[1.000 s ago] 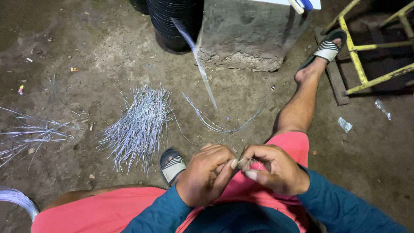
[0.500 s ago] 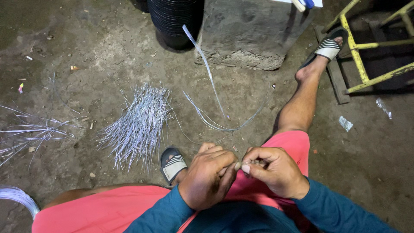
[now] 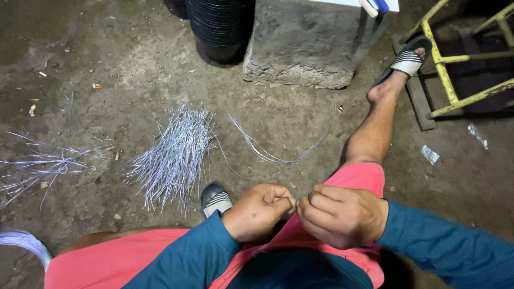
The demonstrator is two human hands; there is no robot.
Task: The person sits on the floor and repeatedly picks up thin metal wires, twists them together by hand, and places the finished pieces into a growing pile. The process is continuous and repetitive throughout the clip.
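I sit on a dirt floor in pink shorts and teal sleeves. My left hand (image 3: 257, 211) and my right hand (image 3: 342, 214) meet over my lap, fingertips pinched together on a short bit of thin pale wire that barely shows between them. A fanned pile of cut wire pieces (image 3: 171, 155) lies on the ground just beyond my left sandal (image 3: 217, 200). A long curved wire strand (image 3: 278, 158) rests on the ground ahead of my hands.
A concrete block (image 3: 310, 43) and a stack of black pots (image 3: 219, 27) stand at the back. A yellow metal frame (image 3: 455, 64) is at the right by my outstretched right foot (image 3: 407, 59). More loose wires (image 3: 43, 166) and a wire coil (image 3: 21, 243) lie left.
The long strand that stood up from my hands toward the block is no longer raised. My hands stay pinched together over my lap and have closed tighter.
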